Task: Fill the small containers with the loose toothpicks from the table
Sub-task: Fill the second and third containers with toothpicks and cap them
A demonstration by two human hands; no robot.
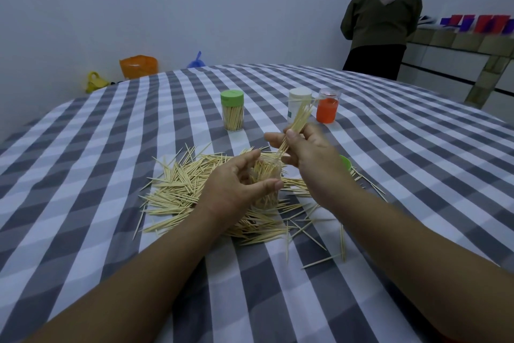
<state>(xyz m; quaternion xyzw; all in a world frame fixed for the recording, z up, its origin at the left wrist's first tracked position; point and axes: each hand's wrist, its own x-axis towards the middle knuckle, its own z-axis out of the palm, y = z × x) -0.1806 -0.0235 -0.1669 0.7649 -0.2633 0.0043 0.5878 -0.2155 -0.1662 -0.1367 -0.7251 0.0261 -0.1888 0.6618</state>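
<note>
A clear container (264, 187), standing amid loose toothpicks (178, 189) on the checked tablecloth (111, 125), is gripped by the left hand (236, 184); 1 toothpick bundle (297, 123) is pinched above it by the right hand (306, 153).

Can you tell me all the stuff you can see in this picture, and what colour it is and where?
clear container: one, see-through, partly full of toothpicks, mid-table
toothpick bundle: one, pale wood, above the clear container
loose toothpicks: a big pile, pale wood, spread round the clear container
green-lidded container: one, clear, full of toothpicks, farther back
white container: one, white, behind the bundle
orange container: one, clear with orange inside, right of the white one
green lid: one, green, behind the right wrist
tablecloth: one, grey and white checks
bags: three, yellow, orange, blue, by the wall
person: one, back turned, far right
left hand: holds the clear container
right hand: pinches the toothpick bundle
</note>
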